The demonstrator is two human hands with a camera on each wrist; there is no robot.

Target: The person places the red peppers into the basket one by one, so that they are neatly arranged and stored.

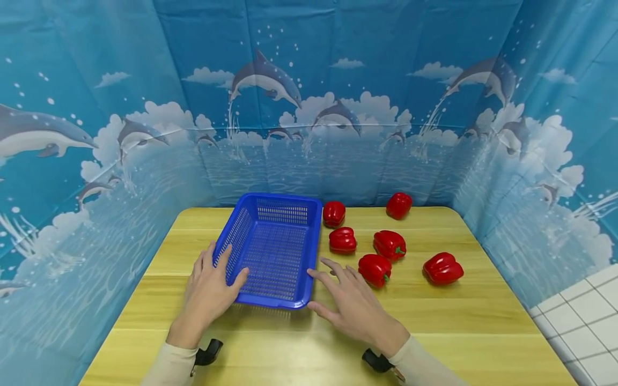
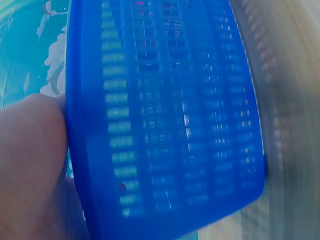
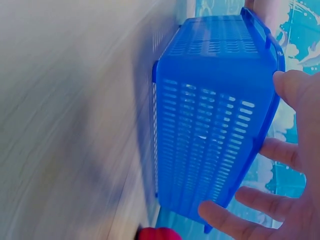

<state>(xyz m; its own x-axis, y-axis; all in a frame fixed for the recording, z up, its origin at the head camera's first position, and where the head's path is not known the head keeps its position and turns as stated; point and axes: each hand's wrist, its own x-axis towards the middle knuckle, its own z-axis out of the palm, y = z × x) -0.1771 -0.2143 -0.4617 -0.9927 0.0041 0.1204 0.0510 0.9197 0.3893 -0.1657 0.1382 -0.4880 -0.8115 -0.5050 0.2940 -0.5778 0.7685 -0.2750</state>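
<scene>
At left, the left hand (image 1: 210, 287) lies relaxed and parted at the near-left rim of the blue basket (image 1: 313, 241), with no firm hold evident; the basket sits left of centre on the tabletop (image 1: 280, 351), and the right hand (image 1: 354, 305), fingers spread and gripping nothing, appears to touch its near-right rim, a pairing judged suited to steadying it. Six red bell peppers (image 1: 388, 244) lie loose to the right, limiting sideways room; bare wood remains left and front, while the curtain (image 1: 338, 166) closes the far edge.
</scene>
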